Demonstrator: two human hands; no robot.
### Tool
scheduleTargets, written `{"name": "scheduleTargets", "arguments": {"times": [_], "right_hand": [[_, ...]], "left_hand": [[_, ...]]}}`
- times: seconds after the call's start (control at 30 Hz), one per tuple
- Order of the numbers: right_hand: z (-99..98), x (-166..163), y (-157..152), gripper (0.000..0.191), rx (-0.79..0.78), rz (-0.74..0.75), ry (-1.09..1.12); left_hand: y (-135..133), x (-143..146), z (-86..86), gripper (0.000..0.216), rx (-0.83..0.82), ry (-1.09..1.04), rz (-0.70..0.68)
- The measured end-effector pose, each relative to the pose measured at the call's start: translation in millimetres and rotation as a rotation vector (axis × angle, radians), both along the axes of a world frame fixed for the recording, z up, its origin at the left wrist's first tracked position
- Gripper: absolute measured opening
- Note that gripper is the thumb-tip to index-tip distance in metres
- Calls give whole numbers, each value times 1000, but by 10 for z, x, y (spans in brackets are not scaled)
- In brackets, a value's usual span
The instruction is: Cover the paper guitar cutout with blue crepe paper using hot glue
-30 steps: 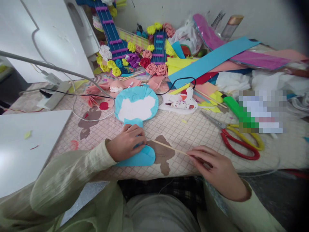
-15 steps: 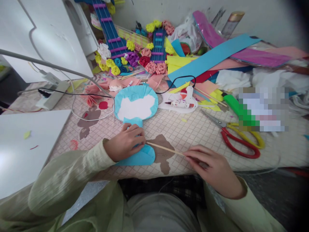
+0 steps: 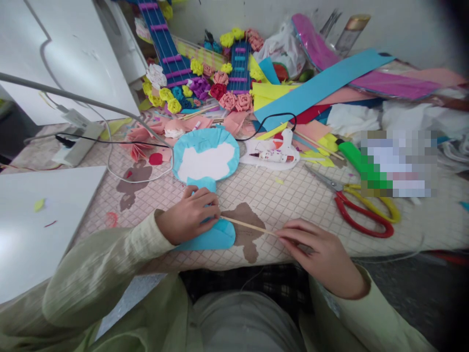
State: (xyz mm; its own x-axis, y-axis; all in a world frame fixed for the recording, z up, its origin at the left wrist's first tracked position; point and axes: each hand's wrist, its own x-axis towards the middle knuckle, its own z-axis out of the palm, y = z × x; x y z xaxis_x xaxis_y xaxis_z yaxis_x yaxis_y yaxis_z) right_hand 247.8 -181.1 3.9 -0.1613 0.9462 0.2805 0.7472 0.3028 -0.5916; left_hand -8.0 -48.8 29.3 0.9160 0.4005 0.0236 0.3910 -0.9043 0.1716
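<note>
Resting on the checked table cover (image 3: 293,195), the left hand (image 3: 188,215) is laid knuckles-up over a blue paper shape (image 3: 220,238), with its fingers curled down and closed on the paper's upper part. The right hand (image 3: 315,252) is set palm-down near the table's front edge, fingers closed around a thin wooden stick (image 3: 247,225) — the stick's tip is held at the left fingertips, at the blue paper's edge. The stick's rear end is hidden under the right hand, and much of the blue shape is covered by the left. Just beyond the left hand a blue-rimmed white paper disc (image 3: 205,164) is seen — an item beside the red-handled scissors (image 3: 362,217) is masked by pixelation.
</note>
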Motion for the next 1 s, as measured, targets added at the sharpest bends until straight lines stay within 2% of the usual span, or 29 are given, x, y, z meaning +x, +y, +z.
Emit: {"name": "scheduleTargets", "arguments": {"times": [0.73,1.0], "right_hand": [[-45,8,19,20,-24,36,15],[-1,6,23,19,-49,34,18]], "left_hand": [[20,-9,-5,15,-30,14,55],[15,-10,-13,15,-54,10,65]]}}
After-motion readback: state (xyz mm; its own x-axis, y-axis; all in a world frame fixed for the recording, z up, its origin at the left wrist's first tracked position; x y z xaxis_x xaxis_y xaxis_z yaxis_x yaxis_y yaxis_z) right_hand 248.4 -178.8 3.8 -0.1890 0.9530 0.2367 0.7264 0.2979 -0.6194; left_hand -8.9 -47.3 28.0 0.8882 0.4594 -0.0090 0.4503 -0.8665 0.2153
